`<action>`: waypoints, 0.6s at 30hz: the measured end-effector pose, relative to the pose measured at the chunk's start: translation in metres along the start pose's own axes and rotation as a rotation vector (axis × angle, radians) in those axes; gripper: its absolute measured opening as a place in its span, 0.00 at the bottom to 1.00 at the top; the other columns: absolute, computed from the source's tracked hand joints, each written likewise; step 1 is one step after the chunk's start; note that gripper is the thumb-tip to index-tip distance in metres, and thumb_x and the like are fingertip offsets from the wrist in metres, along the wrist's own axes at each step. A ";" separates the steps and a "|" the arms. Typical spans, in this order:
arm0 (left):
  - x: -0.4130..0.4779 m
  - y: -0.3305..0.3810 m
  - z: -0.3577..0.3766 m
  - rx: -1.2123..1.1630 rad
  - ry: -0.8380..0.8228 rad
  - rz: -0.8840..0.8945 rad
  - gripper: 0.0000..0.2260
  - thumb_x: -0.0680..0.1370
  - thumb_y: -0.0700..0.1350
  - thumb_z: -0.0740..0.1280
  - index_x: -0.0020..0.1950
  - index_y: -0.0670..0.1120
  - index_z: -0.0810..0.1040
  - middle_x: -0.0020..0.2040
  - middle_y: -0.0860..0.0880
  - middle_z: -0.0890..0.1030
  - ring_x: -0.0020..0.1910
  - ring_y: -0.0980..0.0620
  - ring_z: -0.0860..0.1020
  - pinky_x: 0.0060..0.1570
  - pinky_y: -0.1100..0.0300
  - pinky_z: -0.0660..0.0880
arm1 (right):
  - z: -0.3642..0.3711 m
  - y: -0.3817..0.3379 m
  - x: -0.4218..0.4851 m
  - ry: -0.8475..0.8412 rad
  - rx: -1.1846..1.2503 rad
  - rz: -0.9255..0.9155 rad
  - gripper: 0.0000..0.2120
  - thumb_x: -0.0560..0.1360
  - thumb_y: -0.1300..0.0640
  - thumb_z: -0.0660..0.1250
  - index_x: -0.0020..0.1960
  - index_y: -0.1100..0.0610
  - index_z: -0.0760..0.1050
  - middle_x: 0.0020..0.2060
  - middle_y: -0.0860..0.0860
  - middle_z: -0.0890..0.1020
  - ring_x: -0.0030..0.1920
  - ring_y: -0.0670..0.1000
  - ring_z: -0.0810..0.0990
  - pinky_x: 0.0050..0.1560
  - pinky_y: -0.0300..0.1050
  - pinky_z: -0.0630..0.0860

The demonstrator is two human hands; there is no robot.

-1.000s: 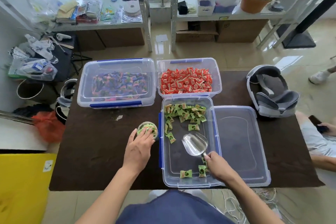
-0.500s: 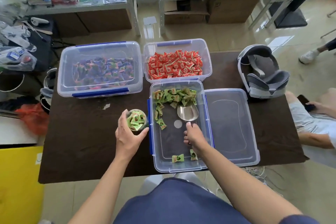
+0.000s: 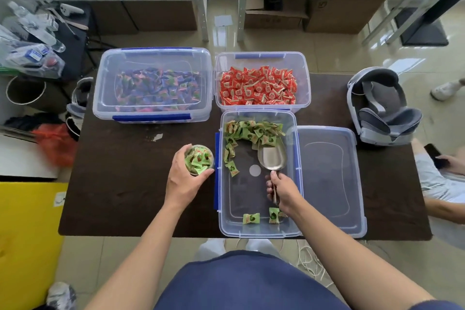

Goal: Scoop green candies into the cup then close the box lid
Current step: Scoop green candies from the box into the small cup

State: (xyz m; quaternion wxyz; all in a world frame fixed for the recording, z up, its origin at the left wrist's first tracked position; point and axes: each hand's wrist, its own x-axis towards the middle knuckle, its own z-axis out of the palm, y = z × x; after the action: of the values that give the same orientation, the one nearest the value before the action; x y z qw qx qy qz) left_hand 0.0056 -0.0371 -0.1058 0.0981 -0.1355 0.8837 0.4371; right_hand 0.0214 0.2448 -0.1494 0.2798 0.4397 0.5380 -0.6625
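Observation:
An open clear plastic box [image 3: 259, 233] with blue clips sits at the table's front edge. Green candies [image 3: 251, 129] are heaped at its far end, and two lie loose near its front wall. My right hand [image 3: 283, 190] grips the handle of a metal scoop [image 3: 271, 157], whose empty bowl points at the heap. My left hand [image 3: 182, 181] wraps around a small clear cup [image 3: 198, 158] full of green candies, standing on the table left of the box. The box's clear lid [image 3: 329, 181] lies flat to the right.
A lidded box of purple candies [image 3: 152, 88] and an open box of red candies [image 3: 261, 83] stand at the back. A grey-white headset [image 3: 382, 108] rests at the table's right. A seated person's arm [image 3: 442, 206] is at the far right edge.
My right hand has pushed the scoop forward from the box's front toward the candy heap. My left hand stays around the cup. The camera has tilted downward.

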 end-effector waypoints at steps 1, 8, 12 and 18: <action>0.000 0.000 -0.001 -0.005 -0.002 0.001 0.38 0.71 0.51 0.82 0.76 0.52 0.67 0.73 0.51 0.73 0.70 0.53 0.73 0.65 0.59 0.72 | -0.004 0.005 -0.006 -0.012 -0.027 -0.010 0.12 0.85 0.51 0.57 0.51 0.58 0.74 0.31 0.48 0.73 0.29 0.46 0.69 0.29 0.38 0.69; 0.000 -0.003 -0.001 -0.022 -0.002 0.014 0.38 0.71 0.52 0.82 0.76 0.53 0.67 0.72 0.51 0.73 0.69 0.52 0.73 0.67 0.53 0.76 | -0.029 0.020 -0.058 -0.101 -0.244 -0.181 0.11 0.85 0.53 0.58 0.47 0.57 0.70 0.34 0.50 0.71 0.30 0.46 0.68 0.32 0.39 0.65; 0.001 -0.006 -0.001 -0.038 -0.003 0.018 0.38 0.70 0.53 0.82 0.76 0.54 0.67 0.72 0.52 0.73 0.69 0.53 0.73 0.68 0.54 0.75 | -0.030 0.005 -0.094 -0.137 -0.507 -0.292 0.11 0.85 0.53 0.59 0.44 0.55 0.70 0.33 0.51 0.71 0.31 0.48 0.70 0.29 0.38 0.65; 0.003 -0.009 -0.004 -0.081 -0.031 0.010 0.39 0.69 0.57 0.82 0.75 0.55 0.68 0.72 0.53 0.74 0.69 0.53 0.74 0.68 0.53 0.74 | 0.001 -0.028 -0.122 -0.294 -0.744 -0.368 0.11 0.84 0.54 0.60 0.49 0.60 0.76 0.30 0.46 0.73 0.28 0.45 0.70 0.31 0.38 0.68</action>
State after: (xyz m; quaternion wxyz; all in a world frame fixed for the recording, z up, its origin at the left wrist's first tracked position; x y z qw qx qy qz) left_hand 0.0057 -0.0455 -0.1106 0.1040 -0.1284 0.8644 0.4748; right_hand 0.0530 0.2392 -0.0286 0.3700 0.1072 0.7638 -0.5179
